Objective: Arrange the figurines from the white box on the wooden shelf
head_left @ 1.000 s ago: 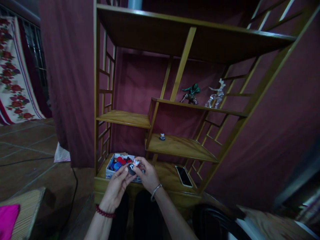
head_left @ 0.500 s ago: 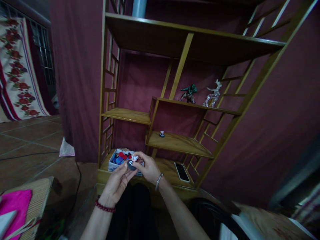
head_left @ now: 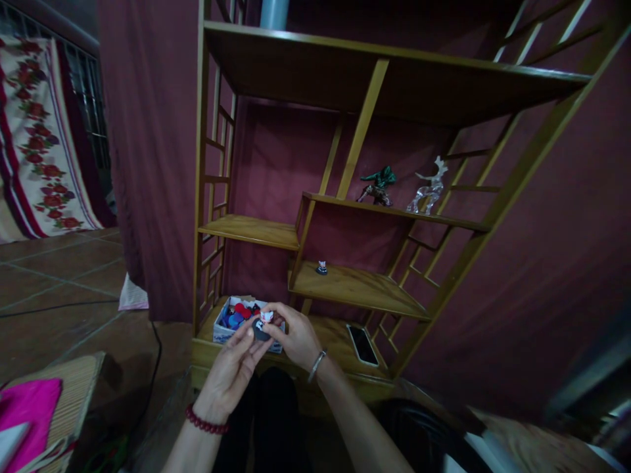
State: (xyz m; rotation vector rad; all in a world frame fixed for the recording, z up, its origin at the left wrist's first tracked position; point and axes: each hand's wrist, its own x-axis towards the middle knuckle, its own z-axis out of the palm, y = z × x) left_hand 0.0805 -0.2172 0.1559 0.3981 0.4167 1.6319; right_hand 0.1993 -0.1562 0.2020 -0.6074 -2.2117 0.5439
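Small figurine (head_left: pixel 263 324): white and pink top on a dark round base, held low in the middle of the view, just in front of the bottom shelf of the wooden shelf unit (head_left: pixel 246 231). Detail too small to tell further.

Left hand (head_left: pixel 231 371): fingers closed against the dark base from below and the left; red bead bracelet (head_left: pixel 206 422) at the wrist.

Right hand (head_left: pixel 296 335): fingertips pinched on the figurine from the right, touching the left hand's fingers; metal bangle (head_left: pixel 317 365) at the wrist. Both hands together on the one piece.

Box (head_left: pixel 224 332): white-walled, on the bottom shelf directly behind the hands, filled with red, blue and dark pieces.

Phone (head_left: pixel 363 345): dark, flat on the bottom shelf, to the right of the hands.

Second small figurine (head_left: pixel 321 268): upright on the lower middle shelf, near its left end.

Green figure (head_left: pixel 378 184) and clear deer figure (head_left: pixel 428 187): side by side on the shelf above.

Backdrop: maroon curtain (head_left: pixel 148 164); floral cloth (head_left: pixel 34 144) far left; pink fabric (head_left: pixel 24 410) on a woven mat at lower left.
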